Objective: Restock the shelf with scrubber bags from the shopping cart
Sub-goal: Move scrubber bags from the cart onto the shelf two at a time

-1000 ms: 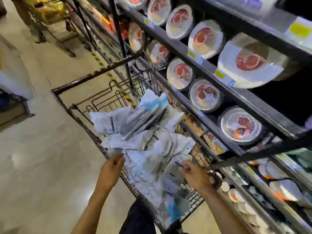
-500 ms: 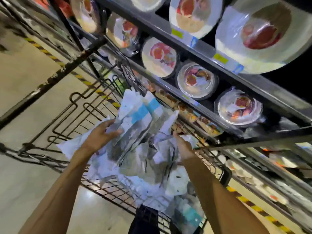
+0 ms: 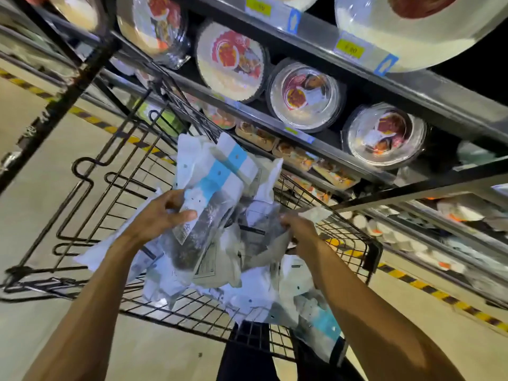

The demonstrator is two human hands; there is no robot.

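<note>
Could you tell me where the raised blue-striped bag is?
The raised blue-striped bag is central in head view, gripped by the left hand above the bag pile in the cart.

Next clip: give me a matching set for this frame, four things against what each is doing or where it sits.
1 left hand
2 right hand
3 shopping cart
4 yellow price tag

A on the shelf edge
B grips the blue-banded bag
C holds the pile of bags
D pinches a crumpled bag

Pairs: 1-B, 2-D, 3-C, 4-A
</note>
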